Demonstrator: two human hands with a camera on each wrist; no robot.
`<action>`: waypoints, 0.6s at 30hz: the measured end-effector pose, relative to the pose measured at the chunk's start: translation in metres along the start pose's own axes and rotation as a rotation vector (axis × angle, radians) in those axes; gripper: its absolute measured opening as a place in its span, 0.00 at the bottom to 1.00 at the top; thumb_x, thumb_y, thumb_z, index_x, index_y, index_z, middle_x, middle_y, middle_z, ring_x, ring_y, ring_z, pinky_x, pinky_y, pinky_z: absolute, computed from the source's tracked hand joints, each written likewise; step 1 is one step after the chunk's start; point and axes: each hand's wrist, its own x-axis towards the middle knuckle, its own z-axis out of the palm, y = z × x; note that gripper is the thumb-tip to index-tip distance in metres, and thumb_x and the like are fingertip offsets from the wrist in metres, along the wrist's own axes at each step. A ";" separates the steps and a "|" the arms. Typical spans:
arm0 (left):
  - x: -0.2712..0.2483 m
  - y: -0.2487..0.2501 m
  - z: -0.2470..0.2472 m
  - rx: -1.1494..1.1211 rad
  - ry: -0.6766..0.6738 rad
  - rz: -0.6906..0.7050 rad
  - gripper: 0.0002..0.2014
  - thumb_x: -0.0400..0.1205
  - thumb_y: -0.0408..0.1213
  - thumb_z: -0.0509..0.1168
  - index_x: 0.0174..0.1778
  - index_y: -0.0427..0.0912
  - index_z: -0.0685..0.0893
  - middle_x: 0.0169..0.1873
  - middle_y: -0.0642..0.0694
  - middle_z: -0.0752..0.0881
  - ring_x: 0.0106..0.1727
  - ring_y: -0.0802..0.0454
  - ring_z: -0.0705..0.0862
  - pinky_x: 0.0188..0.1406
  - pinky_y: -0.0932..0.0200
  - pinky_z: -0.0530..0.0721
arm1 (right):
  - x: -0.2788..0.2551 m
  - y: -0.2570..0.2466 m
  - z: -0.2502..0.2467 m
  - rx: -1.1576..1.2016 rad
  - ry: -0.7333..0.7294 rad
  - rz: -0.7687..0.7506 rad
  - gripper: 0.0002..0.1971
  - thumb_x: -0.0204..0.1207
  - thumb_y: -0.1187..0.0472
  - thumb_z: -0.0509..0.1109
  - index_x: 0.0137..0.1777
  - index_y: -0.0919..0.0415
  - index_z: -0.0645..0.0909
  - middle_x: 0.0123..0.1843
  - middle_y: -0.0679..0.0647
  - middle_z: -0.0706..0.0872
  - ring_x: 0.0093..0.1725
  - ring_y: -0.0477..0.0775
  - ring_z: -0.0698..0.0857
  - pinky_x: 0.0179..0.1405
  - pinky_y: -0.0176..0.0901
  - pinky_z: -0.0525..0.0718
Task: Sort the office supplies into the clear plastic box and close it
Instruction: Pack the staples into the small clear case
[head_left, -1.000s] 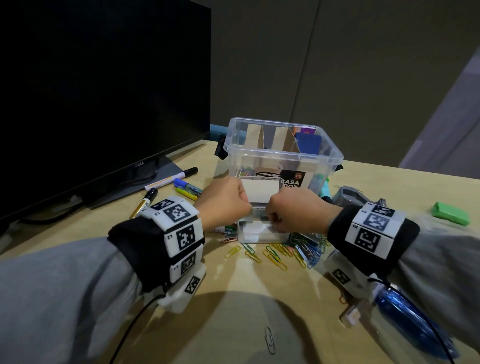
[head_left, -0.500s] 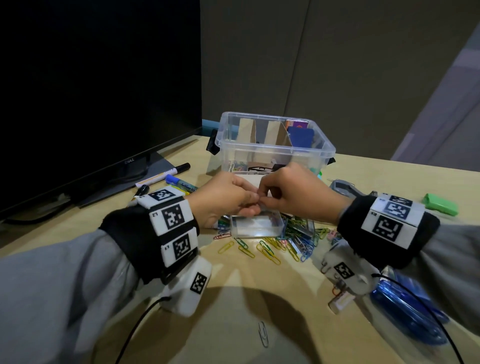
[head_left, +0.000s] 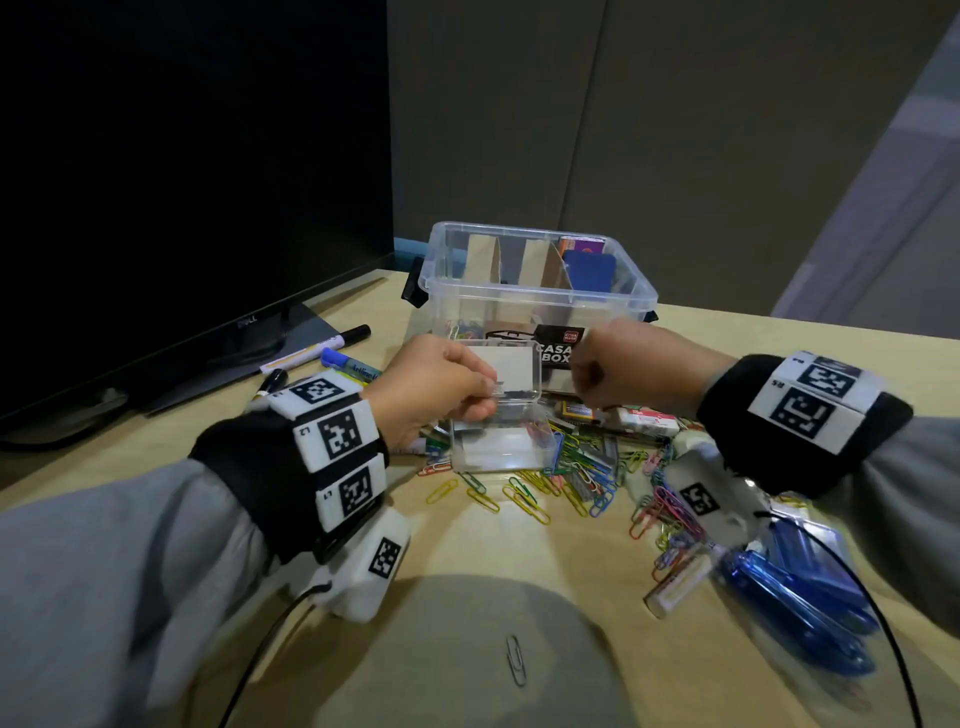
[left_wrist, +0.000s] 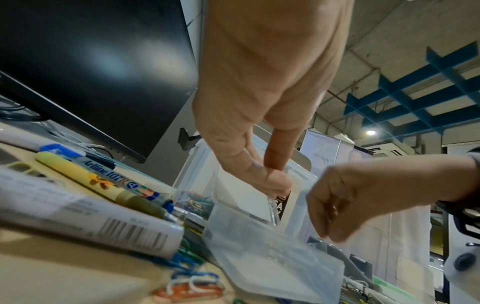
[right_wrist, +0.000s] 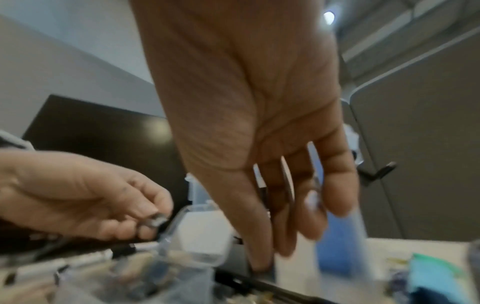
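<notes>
Loose coloured paper clips (head_left: 540, 491) littered the wooden desk (head_left: 457, 561) around a small clear hinged case (head_left: 498, 441). Behind it stood the clear plastic box (head_left: 535, 291), labelled "CASA BOX", beside a Dell monitor (head_left: 182, 171) and an Artline marker (left_wrist: 124, 182). The left hand (head_left: 431, 387) pinched the case's raised lid; the right hand (head_left: 623, 371) hovered just beside it, fingers loosely curled and holding nothing visible.

dark monitor (head_left: 192, 156) — wooden desk (head_left: 467, 597), grey partition (head_left: 649, 130)

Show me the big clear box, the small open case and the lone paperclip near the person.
clear plastic box (head_left: 535, 299): head view, front rim.
small clear case (head_left: 498, 457): head view, front wall of its base.
silver paperclip (head_left: 516, 660): head view, middle of the wire loop.
</notes>
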 end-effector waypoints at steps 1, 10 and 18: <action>0.001 -0.002 -0.001 0.011 0.000 -0.002 0.03 0.81 0.23 0.67 0.46 0.33 0.85 0.39 0.37 0.88 0.36 0.49 0.88 0.41 0.59 0.90 | -0.001 0.004 0.001 -0.056 -0.056 0.034 0.08 0.75 0.65 0.71 0.38 0.51 0.81 0.36 0.45 0.81 0.38 0.49 0.80 0.37 0.38 0.80; -0.004 -0.005 0.002 0.048 -0.041 -0.012 0.05 0.81 0.21 0.66 0.46 0.32 0.85 0.42 0.37 0.87 0.34 0.53 0.89 0.36 0.66 0.89 | 0.004 0.004 0.025 -0.003 -0.162 -0.006 0.13 0.78 0.48 0.71 0.54 0.56 0.84 0.45 0.50 0.84 0.44 0.52 0.81 0.48 0.47 0.85; -0.006 -0.005 0.001 0.057 -0.049 -0.019 0.06 0.80 0.19 0.66 0.46 0.31 0.86 0.45 0.34 0.88 0.37 0.51 0.90 0.35 0.65 0.88 | 0.020 -0.001 0.032 0.040 -0.150 -0.005 0.09 0.77 0.53 0.73 0.51 0.57 0.85 0.44 0.51 0.83 0.46 0.54 0.82 0.51 0.48 0.85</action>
